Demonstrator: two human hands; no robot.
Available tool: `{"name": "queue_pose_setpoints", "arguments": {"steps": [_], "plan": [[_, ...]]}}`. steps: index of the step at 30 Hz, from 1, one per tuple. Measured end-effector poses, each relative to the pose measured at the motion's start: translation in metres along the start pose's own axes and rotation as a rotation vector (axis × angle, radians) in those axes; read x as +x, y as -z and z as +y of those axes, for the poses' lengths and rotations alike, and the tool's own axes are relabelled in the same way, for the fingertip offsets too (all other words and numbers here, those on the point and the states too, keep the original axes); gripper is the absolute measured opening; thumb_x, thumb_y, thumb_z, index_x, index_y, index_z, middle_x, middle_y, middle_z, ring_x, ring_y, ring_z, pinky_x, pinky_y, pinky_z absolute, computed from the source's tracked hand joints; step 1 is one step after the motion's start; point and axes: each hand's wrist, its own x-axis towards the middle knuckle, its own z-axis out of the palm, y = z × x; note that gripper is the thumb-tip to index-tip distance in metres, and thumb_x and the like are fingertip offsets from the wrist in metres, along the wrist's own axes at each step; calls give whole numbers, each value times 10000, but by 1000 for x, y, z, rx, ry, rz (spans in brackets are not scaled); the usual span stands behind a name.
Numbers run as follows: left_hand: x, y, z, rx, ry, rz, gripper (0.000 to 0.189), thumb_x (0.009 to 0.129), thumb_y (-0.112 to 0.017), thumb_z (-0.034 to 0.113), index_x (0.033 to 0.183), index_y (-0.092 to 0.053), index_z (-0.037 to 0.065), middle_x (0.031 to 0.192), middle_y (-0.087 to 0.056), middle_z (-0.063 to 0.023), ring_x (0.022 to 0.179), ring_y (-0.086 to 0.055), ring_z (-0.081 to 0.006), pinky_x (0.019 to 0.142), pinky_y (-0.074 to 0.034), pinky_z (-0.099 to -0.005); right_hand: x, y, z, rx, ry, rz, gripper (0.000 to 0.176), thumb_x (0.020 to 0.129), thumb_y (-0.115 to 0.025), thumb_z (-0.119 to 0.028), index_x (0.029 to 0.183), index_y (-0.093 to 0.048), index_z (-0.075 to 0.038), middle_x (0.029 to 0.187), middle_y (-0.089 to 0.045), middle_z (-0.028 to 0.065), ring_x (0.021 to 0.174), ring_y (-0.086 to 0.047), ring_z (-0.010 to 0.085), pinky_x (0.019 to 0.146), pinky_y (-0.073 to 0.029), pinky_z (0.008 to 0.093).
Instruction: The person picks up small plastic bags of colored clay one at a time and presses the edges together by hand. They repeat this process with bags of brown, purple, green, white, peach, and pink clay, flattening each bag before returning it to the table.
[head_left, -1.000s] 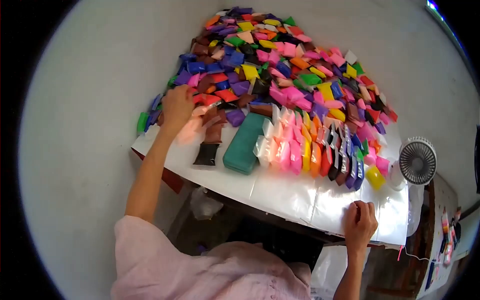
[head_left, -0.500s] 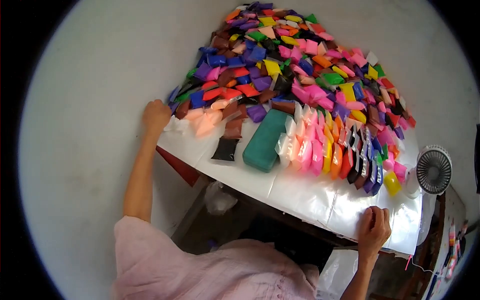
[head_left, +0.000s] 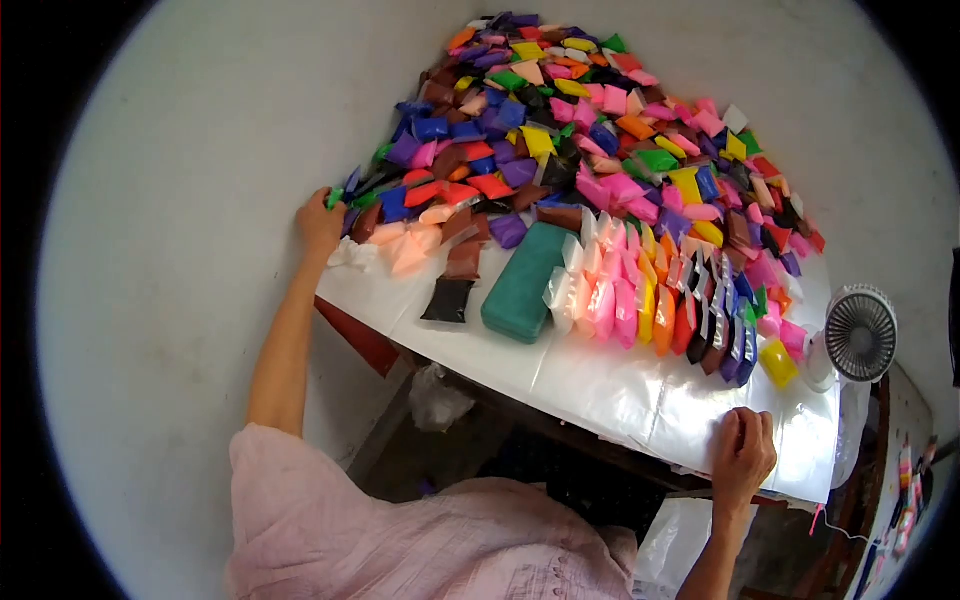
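My left hand [head_left: 320, 222] is at the left end of the pile, its fingers closed on a small green packet [head_left: 334, 198]. Beside it lie a blue packet [head_left: 353, 180], a brown packet [head_left: 366, 222] and pale peach packets [head_left: 408, 250]. My right hand [head_left: 743, 450] rests on the table's near edge with its fingers curled in and nothing visible in them. Between the hands, a row of upright clear-wrapped packets [head_left: 655, 310] in several colours leans against a teal block [head_left: 527, 285]. A black packet [head_left: 447, 300] lies flat left of the block.
A large heap of coloured packets [head_left: 560, 110] covers the back of the white-covered table [head_left: 590, 385], against the walls. A small white fan [head_left: 861, 335] stands at the right, by a yellow packet [head_left: 778, 364]. Crumpled white material [head_left: 353, 255] lies near my left wrist.
My left hand has moved slightly up and right, and a green packet now shows in its fingers. My right hand stays at the table edge. The view has shifted slightly.
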Motion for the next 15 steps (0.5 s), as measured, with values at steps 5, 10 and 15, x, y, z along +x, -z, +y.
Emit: {"name": "queue_pose_setpoints", "arguments": {"steps": [5, 10, 15], "plan": [[-6, 41, 49, -569, 159, -40, 263, 856, -631, 131, 1069, -641, -23, 892, -668, -105, 792, -613, -193, 716, -464, -317, 1, -1, 0, -4, 35, 25, 77, 892, -608, -71, 884, -609, 6, 782, -562, 147, 612, -570, 309, 552, -440, 405], [-61, 83, 153, -1070, 220, -277, 244, 908, -655, 160, 1074, -648, -19, 928, -667, -34, 852, -599, -90, 753, -481, -276, -1, 0, 1, 52, 7, 54, 30, 873, -616, -15, 897, -619, 3, 734, -539, 129, 548, -535, 252, 510, -420, 362], [-132, 112, 256, -1447, 209, -677, 236, 898, -675, 106, 1096, -644, -19, 976, -685, -71, 866, -647, -139, 819, -521, -294, -9, 13, -27, 331, -60, 57, 76, 849, -613, 42, 922, -624, 25, 778, -580, 135, 614, -569, 223, 528, -439, 308]]}}
